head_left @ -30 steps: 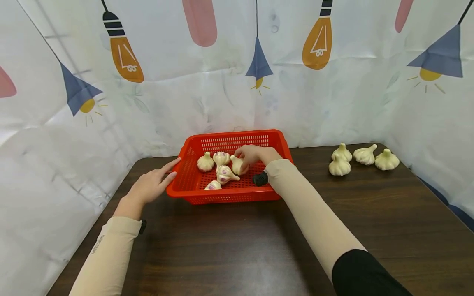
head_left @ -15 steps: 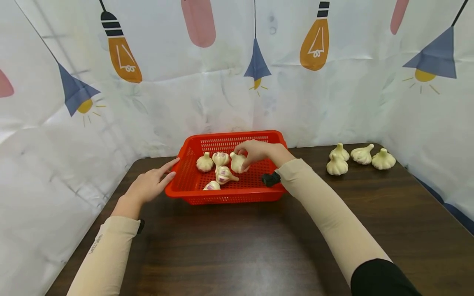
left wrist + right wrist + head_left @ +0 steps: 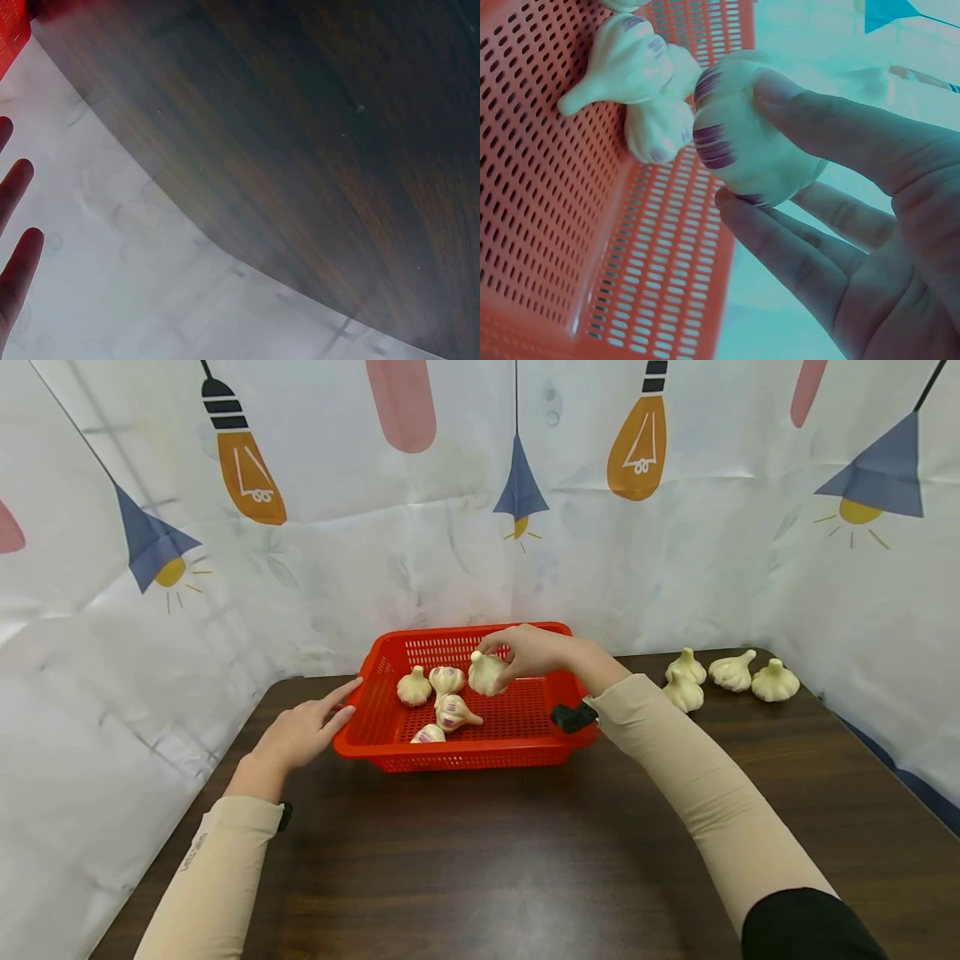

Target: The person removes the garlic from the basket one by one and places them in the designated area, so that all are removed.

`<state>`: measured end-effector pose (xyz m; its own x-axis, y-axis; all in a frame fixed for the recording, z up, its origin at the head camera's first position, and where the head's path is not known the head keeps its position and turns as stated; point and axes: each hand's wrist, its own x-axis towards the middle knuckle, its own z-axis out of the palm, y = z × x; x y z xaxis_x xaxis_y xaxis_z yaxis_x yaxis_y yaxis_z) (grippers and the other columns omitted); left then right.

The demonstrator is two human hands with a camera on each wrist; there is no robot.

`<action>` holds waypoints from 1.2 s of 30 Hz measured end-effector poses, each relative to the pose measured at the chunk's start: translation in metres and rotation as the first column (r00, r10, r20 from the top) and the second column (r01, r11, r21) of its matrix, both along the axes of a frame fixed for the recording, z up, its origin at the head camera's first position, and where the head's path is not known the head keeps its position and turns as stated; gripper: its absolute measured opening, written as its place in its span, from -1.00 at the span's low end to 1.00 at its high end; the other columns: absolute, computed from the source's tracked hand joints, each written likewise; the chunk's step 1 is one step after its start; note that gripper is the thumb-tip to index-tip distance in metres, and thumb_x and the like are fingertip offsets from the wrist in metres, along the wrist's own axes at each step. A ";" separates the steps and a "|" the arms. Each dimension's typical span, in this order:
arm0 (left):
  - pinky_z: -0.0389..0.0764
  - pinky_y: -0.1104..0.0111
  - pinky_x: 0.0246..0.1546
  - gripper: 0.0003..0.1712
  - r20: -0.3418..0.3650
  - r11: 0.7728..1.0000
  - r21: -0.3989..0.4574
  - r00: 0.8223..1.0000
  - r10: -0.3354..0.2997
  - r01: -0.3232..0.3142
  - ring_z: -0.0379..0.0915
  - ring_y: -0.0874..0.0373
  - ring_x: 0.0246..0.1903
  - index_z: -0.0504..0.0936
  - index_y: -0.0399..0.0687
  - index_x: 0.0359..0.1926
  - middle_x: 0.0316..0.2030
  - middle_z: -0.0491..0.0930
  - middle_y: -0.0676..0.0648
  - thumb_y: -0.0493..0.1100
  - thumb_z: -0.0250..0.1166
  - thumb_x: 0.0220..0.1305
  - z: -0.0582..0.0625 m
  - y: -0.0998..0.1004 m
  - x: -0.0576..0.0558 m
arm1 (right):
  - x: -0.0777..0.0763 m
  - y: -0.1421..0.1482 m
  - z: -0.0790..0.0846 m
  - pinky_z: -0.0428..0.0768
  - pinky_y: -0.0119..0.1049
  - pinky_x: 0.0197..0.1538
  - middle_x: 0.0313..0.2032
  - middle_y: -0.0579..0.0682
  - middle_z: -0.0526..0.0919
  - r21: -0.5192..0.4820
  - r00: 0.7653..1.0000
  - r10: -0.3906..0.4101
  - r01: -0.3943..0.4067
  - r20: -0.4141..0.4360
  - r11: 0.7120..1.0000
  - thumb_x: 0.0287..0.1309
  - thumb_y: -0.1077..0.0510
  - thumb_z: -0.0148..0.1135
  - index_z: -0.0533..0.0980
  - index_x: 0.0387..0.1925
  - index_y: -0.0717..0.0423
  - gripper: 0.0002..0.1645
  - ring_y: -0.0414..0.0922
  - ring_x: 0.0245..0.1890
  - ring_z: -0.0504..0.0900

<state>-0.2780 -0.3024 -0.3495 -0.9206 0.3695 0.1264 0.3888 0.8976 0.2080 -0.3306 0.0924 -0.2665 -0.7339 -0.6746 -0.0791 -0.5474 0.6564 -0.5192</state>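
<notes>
My right hand (image 3: 531,652) grips a garlic bulb (image 3: 486,674) between thumb and fingers, above the red basket (image 3: 465,758). In the right wrist view the held bulb (image 3: 742,135) shows purple streaks near its base. Several other garlic bulbs (image 3: 456,713) lie on the basket's left side. My left hand (image 3: 296,735) touches the basket's left rim with straight fingers. In the left wrist view only some straight fingers (image 3: 19,277) show at the left edge.
Several garlic bulbs (image 3: 776,682) are grouped at the back right of the dark wooden table (image 3: 450,860). A white printed sheet (image 3: 337,568) hangs behind the table and along its sides.
My right hand has lifted the garlic bulb up from the basket's floor and drawn slightly right. The left hand has stayed at the rim.
</notes>
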 end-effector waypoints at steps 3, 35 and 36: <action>0.60 -0.18 -0.06 -0.27 -0.002 1.000 -0.001 1.000 -0.003 0.003 0.57 -0.25 -0.05 0.14 0.06 0.61 0.09 0.62 -0.33 0.24 -0.10 0.60 0.001 0.000 -0.001 | 0.003 0.008 0.005 0.62 -0.13 0.06 0.23 0.06 0.58 -0.029 1.000 -0.018 0.018 -0.007 0.999 0.15 0.12 0.55 0.48 0.34 0.14 -0.26 0.06 0.06 0.64; 0.58 -0.20 -0.03 -0.27 -0.012 1.000 -0.002 1.000 -0.018 0.018 0.58 -0.26 -0.03 0.14 0.06 0.61 0.11 0.62 -0.33 0.25 -0.12 0.60 -0.001 -0.003 -0.003 | 0.051 0.118 0.001 0.62 0.03 0.14 0.24 0.24 0.51 -0.344 0.991 -0.128 0.107 -0.037 0.933 0.17 0.37 0.46 0.46 0.31 0.34 -0.33 0.19 0.12 0.64; 0.58 -0.20 -0.03 -0.28 -0.014 1.000 -0.001 1.000 -0.016 0.016 0.58 -0.26 -0.03 0.14 0.06 0.61 0.10 0.62 -0.33 0.25 -0.11 0.60 -0.001 -0.002 -0.003 | 0.052 0.123 0.001 0.63 0.01 0.13 0.24 0.22 0.51 -0.342 0.989 -0.146 0.126 -0.035 0.931 0.17 0.35 0.47 0.47 0.31 0.32 -0.33 0.18 0.12 0.64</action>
<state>-0.2807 -0.3048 -0.3508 -0.9129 0.3840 0.1386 0.4056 0.8916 0.2014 -0.2787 0.2153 -0.2658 -0.8169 -0.5472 0.1821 -0.5015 0.5182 -0.6928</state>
